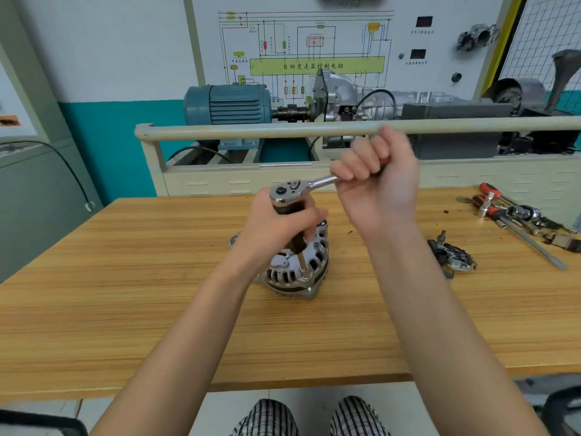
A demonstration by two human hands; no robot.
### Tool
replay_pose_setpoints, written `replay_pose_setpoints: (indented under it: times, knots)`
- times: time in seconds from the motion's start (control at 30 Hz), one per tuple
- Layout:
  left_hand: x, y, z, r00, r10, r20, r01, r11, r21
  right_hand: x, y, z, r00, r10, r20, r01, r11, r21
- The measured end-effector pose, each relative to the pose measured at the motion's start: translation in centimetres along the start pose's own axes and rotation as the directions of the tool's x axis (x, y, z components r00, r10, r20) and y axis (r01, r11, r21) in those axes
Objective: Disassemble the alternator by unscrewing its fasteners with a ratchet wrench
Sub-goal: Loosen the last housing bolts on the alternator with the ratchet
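A silver alternator (292, 272) with slotted vents stands on the wooden table (125, 294), near the middle. A chrome ratchet wrench (301, 186) sits above it, its dark extension bar running down to a socket (304, 273) on a fastener at the alternator's front rim. My left hand (276, 228) is wrapped around the extension bar just under the ratchet head. My right hand (377, 180) is closed around the wrench handle, up and to the right of the head.
A removed dark alternator part (452, 256) lies to the right. Screwdrivers with red handles, sockets and a long bar (515, 221) are spread at the far right of the table. Behind stands a training rig with a rail (283, 132) and blue motor (226, 103).
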State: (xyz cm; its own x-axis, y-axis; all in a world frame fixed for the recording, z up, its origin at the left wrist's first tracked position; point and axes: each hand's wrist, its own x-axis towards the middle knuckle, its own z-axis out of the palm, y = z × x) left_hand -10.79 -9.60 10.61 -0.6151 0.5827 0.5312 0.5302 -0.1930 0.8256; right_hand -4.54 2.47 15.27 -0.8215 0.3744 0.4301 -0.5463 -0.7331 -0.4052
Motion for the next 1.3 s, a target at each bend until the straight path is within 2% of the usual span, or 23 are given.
replay_pose_setpoints:
  times: [0.1, 0.17, 0.23, 0.33, 0.4, 0.47, 0.53, 0.57, 0.63, 0.7, 0.77, 0.8, 0.87, 0.9, 0.97, 1.07, 1.13, 1.2, 1.3]
  knots:
    - [0.5, 0.2, 0.1, 0.982, 0.025, 0.185, -0.018, 0.999, -0.035, 3.6, -0.2, 0.1, 0.931, 0.363, -0.046, -0.353, 0.925, 0.142]
    - [0.6, 0.2, 0.7, 0.974, 0.021, 0.226, 0.011, 0.990, -0.138, 4.3, 0.2, 0.5, 0.896, 0.443, -0.027, -0.430, 0.882, 0.194]
    - [0.7, 0.0, 1.0, 0.984, -0.020, 0.178, 0.070, 0.957, -0.281, 3.7, 0.5, 0.8, 0.938, 0.338, -0.082, -0.321, 0.932, 0.170]
    - [0.4, -0.4, 1.7, 0.992, -0.102, -0.076, 0.071, 0.940, -0.335, 0.5, 1.2, 0.5, 0.989, -0.072, -0.126, 0.076, 0.997, 0.033]
    - [0.2, -0.4, 2.5, 0.937, -0.136, -0.323, 0.041, 0.958, -0.284, -2.7, 2.2, 0.3, 0.945, -0.326, -0.023, 0.325, 0.945, -0.036]
    - [0.3, -0.3, 3.1, 0.863, -0.126, -0.489, 0.015, 0.975, -0.223, -5.1, 3.5, 0.2, 0.869, -0.474, 0.143, 0.487, 0.870, -0.076]
    - [0.2, -0.2, 3.3, 0.845, -0.117, -0.522, 0.009, 0.979, -0.206, -5.8, 4.0, 0.2, 0.827, -0.514, 0.229, 0.543, 0.835, -0.086]
    - [0.0, -0.2, 3.1, 0.854, -0.130, -0.503, 0.024, 0.977, -0.212, -5.5, 3.8, 0.2, 0.837, -0.502, 0.220, 0.530, 0.843, -0.093]
    - [-0.3, -0.3, 2.1, 0.920, -0.112, -0.375, 0.045, 0.982, -0.183, -3.7, 2.4, 0.2, 0.915, -0.372, 0.153, 0.386, 0.920, -0.068]
    - [-0.4, -0.2, 0.7, 0.990, -0.022, -0.138, 0.011, 0.996, -0.084, -1.1, 0.8, 0.0, 0.990, -0.096, 0.099, 0.096, 0.995, 0.002]
    - [-0.1, 0.0, -0.1, 0.995, 0.038, 0.090, -0.037, 0.999, -0.014, 1.7, -0.1, -0.1, 0.982, 0.179, 0.058, -0.185, 0.977, 0.106]
    - [0.2, 0.1, -0.2, 0.988, 0.044, 0.150, -0.042, 0.999, -0.011, 2.8, -0.2, -0.1, 0.959, 0.280, 0.044, -0.283, 0.946, 0.155]
    - [0.6, 0.1, -0.1, 0.976, 0.033, 0.215, -0.015, 0.997, -0.081, 4.2, 0.0, -0.2, 0.918, 0.397, 0.027, -0.393, 0.894, 0.217]
    - [0.7, 0.0, 0.1, 0.970, 0.025, 0.241, 0.010, 0.990, -0.143, 4.4, 0.2, -0.1, 0.913, 0.407, 0.026, -0.402, 0.886, 0.231]
    - [0.7, -0.3, 0.7, 0.972, -0.009, 0.234, 0.071, 0.963, -0.260, 3.9, 0.7, 0.1, 0.948, 0.318, -0.009, -0.307, 0.921, 0.238]
    - [0.4, -0.8, 1.8, 0.996, -0.091, 0.023, 0.093, 0.944, -0.317, 1.1, 1.0, -0.1, 0.996, -0.026, -0.080, 0.036, 0.990, 0.136]
    - [0.3, -0.7, 2.6, 0.971, -0.137, -0.198, 0.075, 0.954, -0.289, -1.7, 1.5, -0.1, 0.965, -0.256, -0.049, 0.257, 0.966, 0.012]
    - [0.4, -0.6, 3.2, 0.905, -0.169, -0.391, 0.059, 0.958, -0.280, -4.0, 2.4, 0.0, 0.901, -0.430, 0.062, 0.434, 0.897, -0.079]
    - [0.5, -0.5, 3.8, 0.844, -0.181, -0.506, 0.063, 0.968, -0.242, -5.3, 3.3, 0.1, 0.821, -0.525, 0.225, 0.558, 0.822, -0.115]
